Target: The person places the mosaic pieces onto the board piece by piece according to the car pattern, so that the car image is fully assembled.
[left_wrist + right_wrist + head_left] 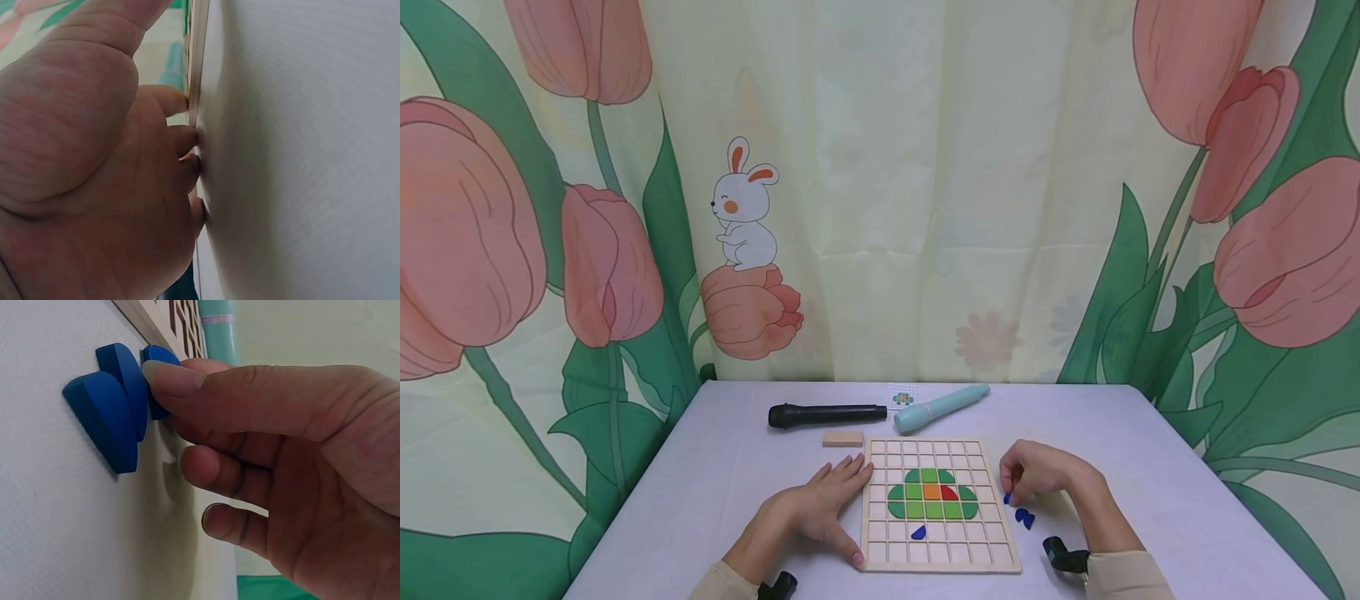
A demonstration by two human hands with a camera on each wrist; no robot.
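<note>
A wooden grid board (940, 569) lies on the table. Green pieces, light (913, 509) and dark (895, 503), form a cloud-like shape on it, around an orange square (931, 492) and a red rounded piece (948, 493). Below that shape sits one blue piece (918, 532) with a curved side. My left hand (820, 507) rests along the board's left edge, fingers spread, thumb at the near corner. Right of the board, my right hand (1041, 468) pinches a blue piece (161, 355) between thumb and forefinger. Two more blue pieces (103, 419) lie beside it on the table.
Behind the board lie a black microphone-shaped stick (827, 415), a light-blue one (942, 408) and a small wooden block (842, 438). A card with a coloured grid pattern (902, 397) is at the table's far edge, before a flowered curtain (925, 208).
</note>
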